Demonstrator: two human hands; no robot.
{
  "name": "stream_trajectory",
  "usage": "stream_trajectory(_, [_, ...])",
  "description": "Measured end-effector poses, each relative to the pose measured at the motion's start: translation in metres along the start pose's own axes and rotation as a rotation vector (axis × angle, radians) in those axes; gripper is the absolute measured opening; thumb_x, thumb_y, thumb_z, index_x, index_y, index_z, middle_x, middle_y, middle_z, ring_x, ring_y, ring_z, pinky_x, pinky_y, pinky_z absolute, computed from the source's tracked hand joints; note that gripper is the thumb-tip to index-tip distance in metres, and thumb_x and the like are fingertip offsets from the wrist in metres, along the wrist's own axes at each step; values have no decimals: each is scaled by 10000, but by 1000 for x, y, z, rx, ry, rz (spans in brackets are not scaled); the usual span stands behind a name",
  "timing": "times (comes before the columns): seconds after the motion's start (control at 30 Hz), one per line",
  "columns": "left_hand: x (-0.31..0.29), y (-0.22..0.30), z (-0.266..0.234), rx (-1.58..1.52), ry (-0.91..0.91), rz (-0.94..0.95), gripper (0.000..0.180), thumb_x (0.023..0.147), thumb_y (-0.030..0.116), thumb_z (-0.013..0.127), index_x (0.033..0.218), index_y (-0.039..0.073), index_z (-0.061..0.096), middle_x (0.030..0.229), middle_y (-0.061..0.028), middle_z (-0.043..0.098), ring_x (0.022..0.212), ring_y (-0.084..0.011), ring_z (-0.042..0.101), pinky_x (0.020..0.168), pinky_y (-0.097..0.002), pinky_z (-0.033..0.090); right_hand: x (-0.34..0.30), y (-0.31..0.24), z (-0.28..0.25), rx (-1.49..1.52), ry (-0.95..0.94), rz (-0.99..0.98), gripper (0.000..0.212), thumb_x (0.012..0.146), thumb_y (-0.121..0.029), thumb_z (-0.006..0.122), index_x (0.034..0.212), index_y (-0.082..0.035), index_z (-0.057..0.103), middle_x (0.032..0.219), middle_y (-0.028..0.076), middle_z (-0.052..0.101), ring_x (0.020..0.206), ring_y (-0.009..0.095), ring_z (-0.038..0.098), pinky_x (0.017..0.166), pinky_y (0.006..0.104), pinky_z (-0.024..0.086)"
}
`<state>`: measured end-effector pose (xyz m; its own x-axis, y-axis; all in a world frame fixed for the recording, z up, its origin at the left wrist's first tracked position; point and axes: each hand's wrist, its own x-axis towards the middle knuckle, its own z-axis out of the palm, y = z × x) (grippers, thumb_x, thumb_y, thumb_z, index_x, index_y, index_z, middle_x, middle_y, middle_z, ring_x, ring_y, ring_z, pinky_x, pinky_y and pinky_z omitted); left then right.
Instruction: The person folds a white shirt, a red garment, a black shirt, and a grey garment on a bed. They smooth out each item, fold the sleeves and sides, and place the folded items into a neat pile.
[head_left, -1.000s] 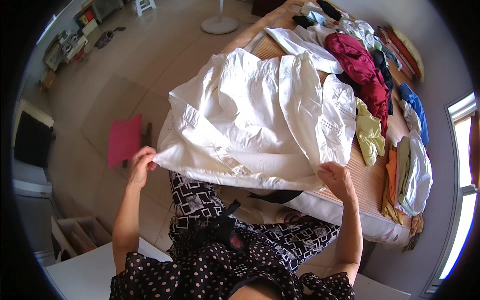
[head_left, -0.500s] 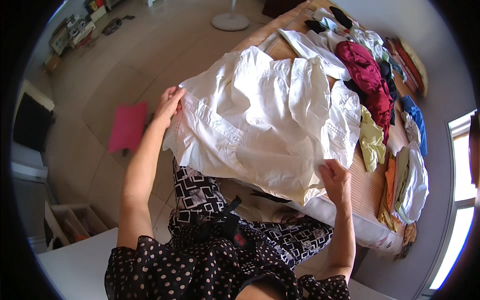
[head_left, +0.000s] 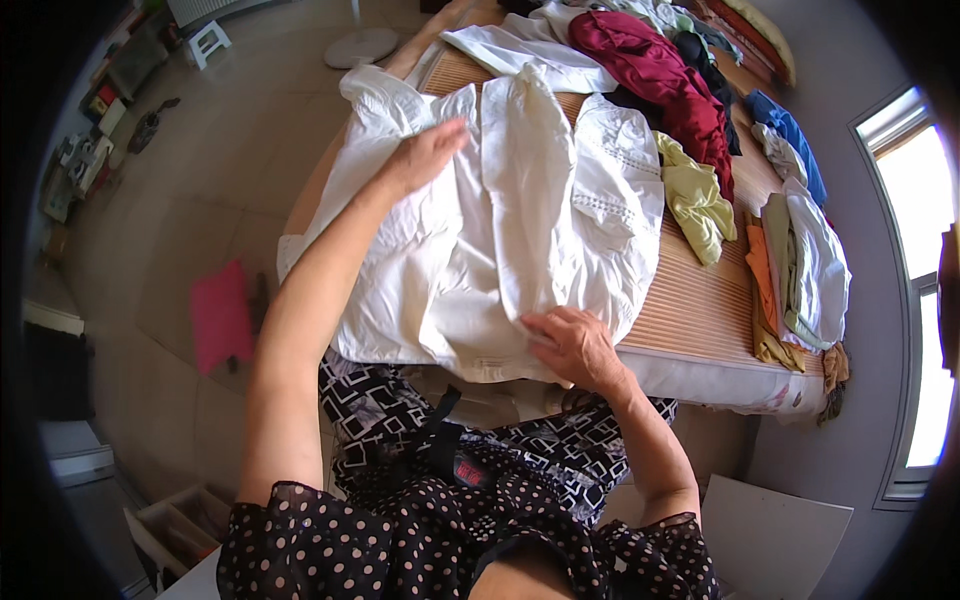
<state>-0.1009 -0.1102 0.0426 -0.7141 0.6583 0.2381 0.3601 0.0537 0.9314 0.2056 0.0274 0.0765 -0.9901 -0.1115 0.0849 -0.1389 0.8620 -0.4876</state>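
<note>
A white shirt [head_left: 520, 200] with a button placket and openwork bands lies spread over the near end of the bed, its lower edge along the bed's front. On its upper left part rests my left hand [head_left: 430, 157], open, fingers stretched out flat on the cloth. Close to the shirt's near edge, my right hand [head_left: 578, 348] lies on the fabric with fingers apart and slightly bent, their tips a little blurred. Neither hand visibly grips the cloth.
The bed has a ribbed tan mat [head_left: 690, 310]. Dark red cloth [head_left: 660, 85], a yellow-green garment [head_left: 695, 195] and folded clothes [head_left: 815, 265] lie to the right. A pink seat [head_left: 221, 318] stands on the floor at left; a window [head_left: 915, 190] is at right.
Both hands have let go of the shirt's edges and now lie on it. The shirt has come down flatter on the bed. My left hand moved right, my right hand moved left; the view shifted.
</note>
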Motion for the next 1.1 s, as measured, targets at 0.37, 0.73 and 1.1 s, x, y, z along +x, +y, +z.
stream_trajectory(0.37, [-160,71,23,243,-313,276,316,846,207,566,1120,50,569,1155,-120,568,1041,-231,563,902,-355,449,36,213,-65,0,618,737,351,694,-276,691,918,-11,632,717,118,606,650,228,560,649,323,456])
stream_trajectory(0.73, [-322,6,-30,-1096,756,-767,492,901,455,452,1116,15,499,1012,-113,613,886,-199,617,664,-264,513,19,231,-115,1322,818,619,261,856,-121,525,1100,-29,522,986,134,604,865,270,605,765,404,518])
stream_trajectory(1.1, [-312,-20,-50,-805,1234,-366,361,811,250,639,1112,84,526,1127,-38,564,1071,-154,511,929,-327,397,74,-11,-55,-111,95,-546,237,715,-38,628,944,-99,634,1078,94,595,1061,237,541,935,376,404])
